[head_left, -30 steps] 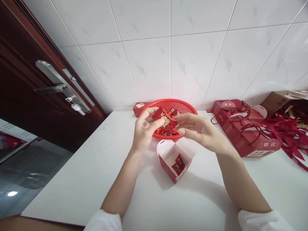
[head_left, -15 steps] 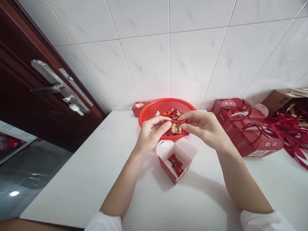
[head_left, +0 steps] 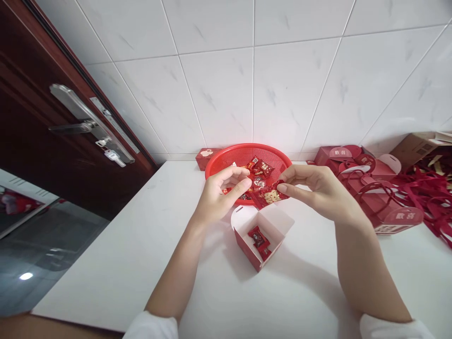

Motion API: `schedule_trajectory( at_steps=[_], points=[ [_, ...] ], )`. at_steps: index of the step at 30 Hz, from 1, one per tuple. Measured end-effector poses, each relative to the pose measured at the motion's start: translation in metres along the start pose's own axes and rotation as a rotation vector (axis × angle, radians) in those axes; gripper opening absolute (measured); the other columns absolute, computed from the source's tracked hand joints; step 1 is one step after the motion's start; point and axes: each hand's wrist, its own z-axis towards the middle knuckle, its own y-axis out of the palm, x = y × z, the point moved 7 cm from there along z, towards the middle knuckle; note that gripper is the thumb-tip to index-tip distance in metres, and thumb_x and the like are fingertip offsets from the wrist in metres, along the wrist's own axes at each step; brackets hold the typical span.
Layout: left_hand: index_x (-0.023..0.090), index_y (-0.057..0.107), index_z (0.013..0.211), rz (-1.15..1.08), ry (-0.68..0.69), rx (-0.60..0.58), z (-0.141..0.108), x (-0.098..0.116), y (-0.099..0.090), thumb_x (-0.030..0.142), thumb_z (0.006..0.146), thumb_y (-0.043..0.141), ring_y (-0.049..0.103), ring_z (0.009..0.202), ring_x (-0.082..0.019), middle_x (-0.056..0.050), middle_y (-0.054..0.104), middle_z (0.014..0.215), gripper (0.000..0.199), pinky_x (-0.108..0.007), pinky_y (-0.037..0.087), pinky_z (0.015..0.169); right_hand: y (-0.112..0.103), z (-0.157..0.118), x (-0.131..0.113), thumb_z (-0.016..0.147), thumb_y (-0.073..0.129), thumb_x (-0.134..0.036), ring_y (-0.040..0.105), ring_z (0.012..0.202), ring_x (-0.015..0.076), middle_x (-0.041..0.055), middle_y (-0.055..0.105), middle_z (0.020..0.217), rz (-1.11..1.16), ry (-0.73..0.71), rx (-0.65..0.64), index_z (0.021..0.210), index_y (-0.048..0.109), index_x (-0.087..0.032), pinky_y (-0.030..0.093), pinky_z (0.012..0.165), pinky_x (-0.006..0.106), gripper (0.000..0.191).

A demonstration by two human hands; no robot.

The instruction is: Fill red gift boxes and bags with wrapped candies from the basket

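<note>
View from my end: right hand (head_left: 315, 192) pinches a red packet with a gold figure (head_left: 271, 196) by its upper right corner, thumb against fingers. The packet is at centre frame, over the near edge of the red basket (head_left: 253, 145). Left hand (head_left: 218, 195) is just left of it, thumb and fingers parted slightly; I see nothing between them. Below both, lower centre, the open box (head_left: 246, 248) stands flaps up, with small red sweets (head_left: 260, 240) inside.

Risks, my judgement: the corner grip looks slight, so the packet could swing or slip into the basket among similar wrappers. Brought down low, it could catch the raised white flap (head_left: 277, 217); a knock there could shift or tip the box, which looks light. A wrist drifting right could nudge the handled red boxes (head_left: 383, 200).

Hard to make out: the pinched corner is mostly behind the right fingertips; the left hand covers part of the basket's near left rim. Wrappers in the basket overlap, so no count. I can't tell how many sweets lie in the box. Red ribbons (head_left: 432, 202) and a cardboard box (head_left: 416, 148) run off the right edge.
</note>
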Motion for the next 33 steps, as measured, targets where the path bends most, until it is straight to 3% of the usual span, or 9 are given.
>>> schedule_trajectory(
  at_steps=[5,8,10,16,21,27,33],
  points=[
    [0.022,0.077,0.084,0.300,-0.012,-0.231,-0.004,-0.002,-0.001,0.033,0.084,0.072,0.068,0.086,-0.021,-0.006,0.071,0.094,0.012,-0.030,0.054,0.080,0.021,-0.005,0.002,0.086,0.065,-0.028,0.064,0.064,0.0174,0.0010,0.072,0.071,-0.146,-0.002,-0.228,0.077,0.074,-0.024,0.051,0.060,0.029,0.013],
    [0.024,0.077,0.087,0.378,-0.008,-0.283,-0.007,-0.001,-0.003,0.032,0.084,0.071,0.069,0.085,-0.021,-0.005,0.071,0.096,0.010,-0.029,0.053,0.077,0.042,-0.006,0.012,0.086,0.062,-0.022,0.063,0.061,0.0170,0.0005,0.073,0.072,-0.219,-0.001,-0.363,0.084,0.075,-0.026,0.046,0.055,0.028,0.013],
    [0.025,0.077,0.088,0.422,-0.001,-0.310,-0.008,0.000,-0.003,0.032,0.086,0.069,0.068,0.084,-0.021,-0.004,0.071,0.094,0.011,-0.028,0.052,0.074,0.046,-0.006,0.017,0.087,0.060,-0.021,0.062,0.060,0.0166,0.0010,0.073,0.073,-0.316,0.005,-0.369,0.087,0.074,-0.025,0.043,0.055,0.028,0.014],
    [0.024,0.075,0.090,0.543,-0.116,-0.564,-0.018,-0.012,0.001,0.040,0.080,0.070,0.065,0.079,-0.022,-0.004,0.070,0.087,0.020,-0.025,0.047,0.066,0.029,-0.007,0.022,0.091,0.059,-0.027,0.062,0.065,0.0173,0.0023,0.072,0.078,-0.611,0.075,-0.324,0.083,0.064,-0.023,0.038,0.058,0.028,0.011],
    [0.022,0.068,0.105,0.627,-0.333,-0.816,-0.031,-0.026,0.007,0.046,0.080,0.065,0.064,0.097,-0.024,-0.005,0.069,0.107,0.035,-0.028,0.047,0.079,0.024,-0.017,0.038,0.089,0.062,-0.035,0.067,0.085,0.0241,0.0060,0.073,0.095,-0.853,0.248,-0.518,0.103,0.066,-0.021,0.041,0.062,0.029,0.020],
    [0.023,0.062,0.122,0.675,-0.371,-0.873,-0.036,-0.024,0.006,0.050,0.075,0.072,0.060,0.110,-0.026,-0.005,0.064,0.125,0.055,-0.030,0.046,0.087,0.038,-0.021,0.041,0.084,0.069,-0.034,0.067,0.088,0.0268,0.0083,0.072,0.097,-0.940,0.289,-0.640,0.107,0.067,-0.019,0.042,0.063,0.031,0.028],
    [0.025,0.059,0.127,0.656,-0.324,-0.950,-0.041,-0.024,0.014,0.042,0.066,0.080,0.061,0.108,-0.026,-0.003,0.064,0.126,0.067,-0.028,0.046,0.083,0.047,-0.028,0.023,0.083,0.069,-0.030,0.065,0.080,0.0219,0.0057,0.071,0.091,-0.788,0.192,-0.670,0.111,0.068,-0.018,0.042,0.065,0.030,0.030]
  ],
)
